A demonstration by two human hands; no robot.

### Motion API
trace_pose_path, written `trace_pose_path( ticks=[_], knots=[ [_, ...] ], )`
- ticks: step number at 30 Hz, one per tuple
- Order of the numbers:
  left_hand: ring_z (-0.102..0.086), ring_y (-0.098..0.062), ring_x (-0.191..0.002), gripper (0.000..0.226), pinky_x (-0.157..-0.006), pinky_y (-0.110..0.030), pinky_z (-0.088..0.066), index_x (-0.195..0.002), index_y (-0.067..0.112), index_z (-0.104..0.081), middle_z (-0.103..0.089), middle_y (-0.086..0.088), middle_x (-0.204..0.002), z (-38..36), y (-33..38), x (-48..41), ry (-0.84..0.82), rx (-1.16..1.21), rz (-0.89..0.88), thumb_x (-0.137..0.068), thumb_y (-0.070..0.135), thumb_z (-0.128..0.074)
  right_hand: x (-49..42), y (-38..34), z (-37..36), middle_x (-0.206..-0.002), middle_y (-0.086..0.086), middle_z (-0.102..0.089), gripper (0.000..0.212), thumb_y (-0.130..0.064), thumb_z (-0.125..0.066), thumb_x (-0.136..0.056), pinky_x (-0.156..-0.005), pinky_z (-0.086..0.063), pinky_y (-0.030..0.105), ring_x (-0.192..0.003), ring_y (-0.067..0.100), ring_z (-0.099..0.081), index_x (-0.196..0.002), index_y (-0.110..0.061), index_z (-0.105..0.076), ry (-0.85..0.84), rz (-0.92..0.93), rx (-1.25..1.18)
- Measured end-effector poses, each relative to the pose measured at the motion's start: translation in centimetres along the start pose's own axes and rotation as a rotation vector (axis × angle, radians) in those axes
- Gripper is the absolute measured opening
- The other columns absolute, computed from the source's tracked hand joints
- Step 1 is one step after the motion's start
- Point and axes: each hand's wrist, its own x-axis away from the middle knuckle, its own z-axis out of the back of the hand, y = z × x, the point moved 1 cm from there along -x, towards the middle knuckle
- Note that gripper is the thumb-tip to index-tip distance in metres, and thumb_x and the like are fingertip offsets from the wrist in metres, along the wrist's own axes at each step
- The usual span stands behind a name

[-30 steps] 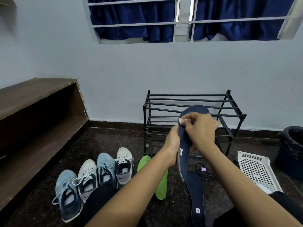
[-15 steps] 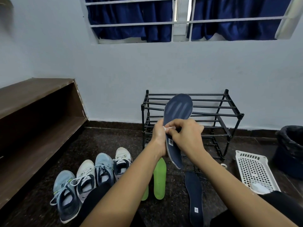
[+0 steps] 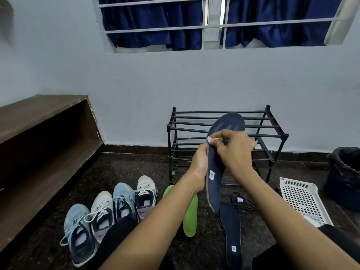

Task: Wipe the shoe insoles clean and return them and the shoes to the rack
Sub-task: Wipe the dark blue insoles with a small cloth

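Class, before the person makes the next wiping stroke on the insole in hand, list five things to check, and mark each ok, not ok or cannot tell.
1. Grip: the left hand holds the navy insole by its edge: ok.
2. Wipe placed: the right hand pinches the white wipe on that insole: ok.
3. Wipe clean enough: cannot tell, it is mostly hidden.
4. Other insoles wiped: cannot tell; the second navy insole and the green insoles lie on the floor.
5. Shoes on the rack: not ok; four shoes stand on the floor.

Nike swoosh [image 3: 143,212] on white shoe [image 3: 146,189]; white tag [image 3: 212,175] on held insole [image 3: 226,125] illegible.
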Motion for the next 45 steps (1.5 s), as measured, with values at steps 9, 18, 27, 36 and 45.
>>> trace_pose_path(
  ticks=[9,18,27,36,45],
  knots=[
    [-0.066,-0.027,-0.074,0.063,-0.07,-0.033,-0.051,-0.091,0.006,-0.069,-0.07,-0.013,-0.077,1.4,2.5,-0.3,0.14,0.036,-0.018,-0.101,0.05,-0.025,2.2,-1.7,-0.9,-0.077,-0.012,-0.068,0.002,-0.034,-0.068,-0.082,-0.073,-0.02,0.033,-0.095,0.018,-0.056,-0.081,-0.036,-0.069,-0.153,0.096,-0.018],
    [-0.066,-0.026,-0.071,0.065,-0.068,-0.032,-0.052,-0.091,0.005,-0.069,-0.071,-0.012,-0.072,1.2,2.0,-0.4,0.113,0.057,0.043,-0.101,0.055,-0.028,2.1,-1.0,-1.2,-0.076,-0.013,-0.064,0.002,-0.036,-0.068,-0.081,-0.072,-0.016,0.033,-0.096,0.015,-0.052,-0.081,-0.038,-0.069,-0.116,0.069,0.017],
    [-0.063,-0.019,-0.061,0.04,-0.054,-0.024,-0.049,-0.081,0.01,-0.066,-0.067,-0.006,-0.067,0.5,0.9,-0.2,0.005,0.043,0.018,-0.099,0.029,-0.036,0.5,-0.2,-0.5,-0.081,-0.01,-0.066,0.006,-0.033,-0.066,-0.084,-0.076,-0.018,0.034,-0.101,0.019,-0.05,-0.088,-0.034,-0.071,-0.015,0.033,0.048],
    [-0.064,-0.022,-0.069,0.049,-0.063,-0.028,-0.051,-0.088,0.008,-0.067,-0.068,-0.009,-0.079,1.7,2.8,-0.2,0.096,0.041,-0.041,-0.099,0.039,-0.031,2.5,-1.7,-0.8,-0.086,-0.01,-0.067,0.006,-0.034,-0.068,-0.083,-0.073,-0.016,0.032,-0.102,0.017,-0.046,-0.088,-0.036,-0.071,-0.179,0.112,0.072],
    [-0.067,-0.025,-0.075,0.069,-0.069,-0.032,-0.053,-0.095,0.008,-0.07,-0.072,-0.012,-0.077,1.6,1.3,-0.7,0.111,0.007,0.019,-0.099,0.06,-0.024,2.6,-0.9,-1.2,-0.08,-0.008,-0.062,0.01,-0.036,-0.065,-0.084,-0.076,-0.017,0.036,-0.099,0.017,-0.045,-0.091,-0.038,-0.072,-0.085,0.126,0.206]
  ],
)
